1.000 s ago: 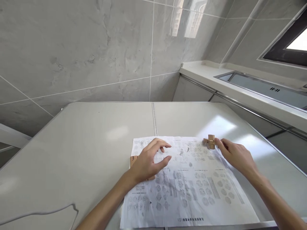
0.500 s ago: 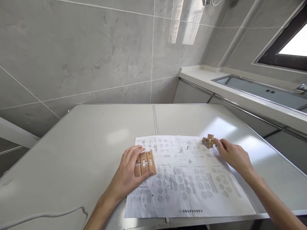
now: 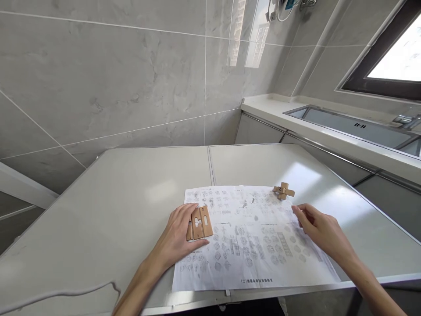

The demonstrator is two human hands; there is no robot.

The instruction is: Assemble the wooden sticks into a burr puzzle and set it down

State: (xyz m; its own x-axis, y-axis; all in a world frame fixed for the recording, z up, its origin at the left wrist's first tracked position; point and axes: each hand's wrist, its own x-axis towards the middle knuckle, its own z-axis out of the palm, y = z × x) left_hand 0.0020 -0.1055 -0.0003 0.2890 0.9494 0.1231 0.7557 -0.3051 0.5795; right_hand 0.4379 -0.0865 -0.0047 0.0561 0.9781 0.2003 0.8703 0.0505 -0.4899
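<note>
My left hand lies at the left side of the paper sheet, its fingers and thumb apart around a row of flat wooden puzzle pieces. The fingertips rest by the upper edge of the pieces, and the thumb lies just below them. Slots are cut in the pieces, and one bears the number 2; the hand partly covers the leftmost. At the sheet's far right corner stands an assembled wooden cross puzzle. Just nearer than this, apart from it, my right hand hovers empty with loosely bent fingers.
The sheet, printed with small diagrams, lies on a pale folding table with a centre seam. A white cable runs along the near left. To the right is a counter with a sink; a grey tiled wall stands behind.
My right hand has let go of the wooden cross puzzle and drawn back toward me. The left thumb has moved slightly off the flat pieces. The camera view has shifted a little.
</note>
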